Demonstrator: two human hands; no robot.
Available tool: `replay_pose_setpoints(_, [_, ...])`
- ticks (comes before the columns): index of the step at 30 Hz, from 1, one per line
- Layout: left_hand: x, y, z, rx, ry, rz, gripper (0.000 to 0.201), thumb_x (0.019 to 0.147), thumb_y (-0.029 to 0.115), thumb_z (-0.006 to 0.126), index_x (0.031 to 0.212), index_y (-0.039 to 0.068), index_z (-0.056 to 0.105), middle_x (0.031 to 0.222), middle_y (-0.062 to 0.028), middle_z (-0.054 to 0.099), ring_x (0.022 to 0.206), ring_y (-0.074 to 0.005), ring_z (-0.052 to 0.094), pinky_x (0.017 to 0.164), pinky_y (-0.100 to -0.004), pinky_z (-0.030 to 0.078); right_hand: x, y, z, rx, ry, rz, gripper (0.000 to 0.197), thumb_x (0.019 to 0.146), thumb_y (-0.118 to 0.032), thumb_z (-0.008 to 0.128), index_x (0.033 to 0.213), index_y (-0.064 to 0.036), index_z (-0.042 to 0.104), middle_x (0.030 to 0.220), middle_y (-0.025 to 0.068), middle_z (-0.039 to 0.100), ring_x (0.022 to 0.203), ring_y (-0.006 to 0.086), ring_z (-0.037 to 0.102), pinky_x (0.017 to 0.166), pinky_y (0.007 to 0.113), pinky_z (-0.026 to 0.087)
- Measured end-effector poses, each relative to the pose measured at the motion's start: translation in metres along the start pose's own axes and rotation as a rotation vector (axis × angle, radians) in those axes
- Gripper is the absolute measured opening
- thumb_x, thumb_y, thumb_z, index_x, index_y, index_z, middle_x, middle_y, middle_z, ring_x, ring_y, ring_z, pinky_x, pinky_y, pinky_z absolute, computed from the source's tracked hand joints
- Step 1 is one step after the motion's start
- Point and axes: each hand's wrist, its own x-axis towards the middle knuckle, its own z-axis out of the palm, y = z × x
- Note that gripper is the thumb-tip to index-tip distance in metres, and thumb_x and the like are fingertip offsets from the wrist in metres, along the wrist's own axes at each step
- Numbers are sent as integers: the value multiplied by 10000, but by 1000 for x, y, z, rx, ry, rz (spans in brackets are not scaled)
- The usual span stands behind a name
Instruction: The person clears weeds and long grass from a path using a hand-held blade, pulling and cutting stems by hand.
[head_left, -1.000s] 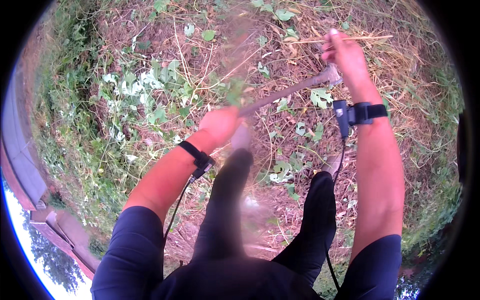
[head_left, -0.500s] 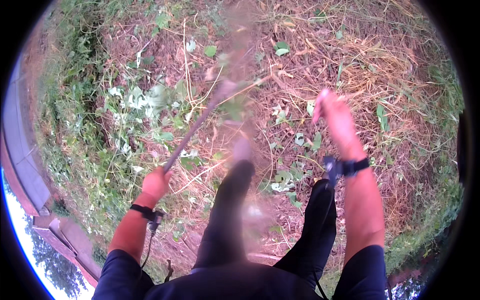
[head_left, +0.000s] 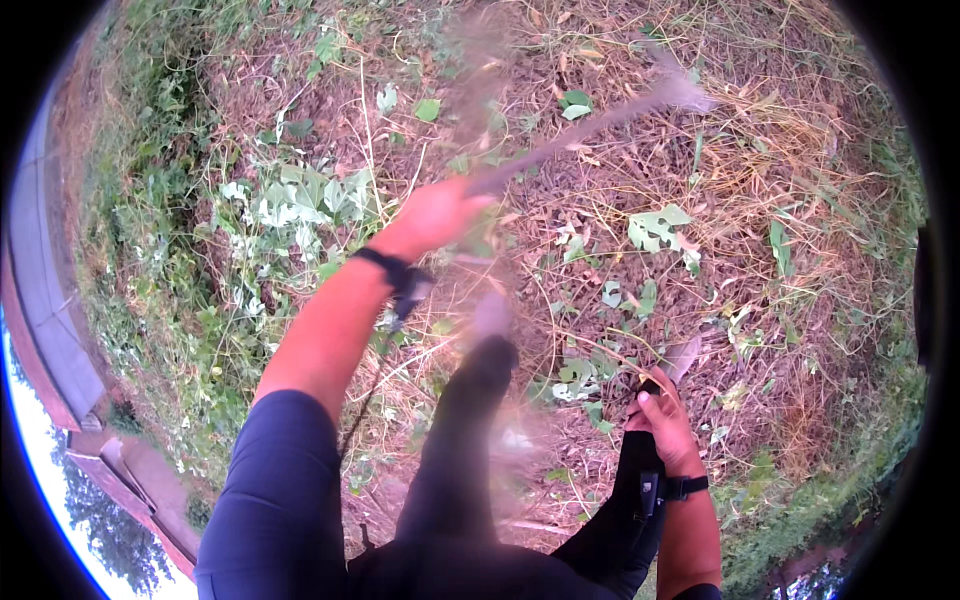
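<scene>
My left hand (head_left: 440, 215) is closed round the near end of a long thin stick (head_left: 570, 140). The stick slants up and right above the ground, and its far end widens into a pale, motion-blurred fork or head. Low on the right, close to my right knee, my right hand (head_left: 668, 420) has its fingers curled round a bladed hand tool. Its short greyish blade (head_left: 682, 358) points up and away from the fist; the fingers mostly hide the grip. A thin stem passes beside that hand. Cut vine leaves (head_left: 660, 228) lie between the two hands.
Dry straw (head_left: 750, 150) and brown litter cover the ground ahead and right. Leafy green vines (head_left: 290, 205) grow at left. A paved strip (head_left: 55, 300) runs along the far left. A cord hangs from my left wrist strap (head_left: 400, 280).
My left hand has swung forward and right, carrying the stick across. My right hand has drawn back toward my right knee, and its blade now shows. A large leaf now lies at centre right.
</scene>
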Motion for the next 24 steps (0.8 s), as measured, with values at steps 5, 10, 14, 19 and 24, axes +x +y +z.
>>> replay_pose_setpoints(5, [-197, -193, -18, -71, 247, -839, 484, 941, 422, 534, 1002, -42, 653, 785, -199, 673, 720, -387, 636, 671, -468, 484, -6, 17, -28, 25, 63, -4, 640, 953, -258, 602, 1481, -88, 283, 829, 92, 641, 611, 162, 636, 595, 274, 553])
replay_pose_setpoints(10, [-447, -228, -24, 5, 376, -1219, 552, 958, 465, 519, 822, -63, 612, 618, -168, 599, 563, -306, 610, 528, -447, 465, -14, 11, -24, 83, 82, 54, 598, 957, -220, 595, 1460, -58, 314, 806, 92, 641, 606, 169, 637, 610, 289, 554])
replay_pose_setpoints(14, [-457, -159, -9, 123, 323, -1196, 550, 962, 464, 506, 997, -73, 618, 842, -257, 662, 805, -403, 658, 741, -485, 493, -15, -6, -11, 78, 28, -4, 590, 959, -227, 597, 1460, -77, 322, 802, 88, 637, 613, 175, 634, 609, 297, 546])
replay_pose_setpoints(19, [-336, -91, 5, 5, 154, -776, 457, 961, 455, 514, 1038, 13, 599, 866, -246, 658, 807, -436, 641, 737, -496, 503, -29, -10, -12, 10, 75, -45, 555, 967, -275, 588, 1447, -104, 368, 807, 57, 639, 610, 136, 626, 596, 263, 543])
replay_pose_setpoints(24, [-187, -23, -11, 65, 2, -194, 431, 950, 449, 533, 1157, 72, 571, 870, -191, 672, 808, -393, 658, 733, -491, 526, -42, -2, -23, 10, 135, -38, 545, 963, -235, 589, 1436, -77, 368, 808, 83, 637, 618, 149, 625, 590, 256, 542])
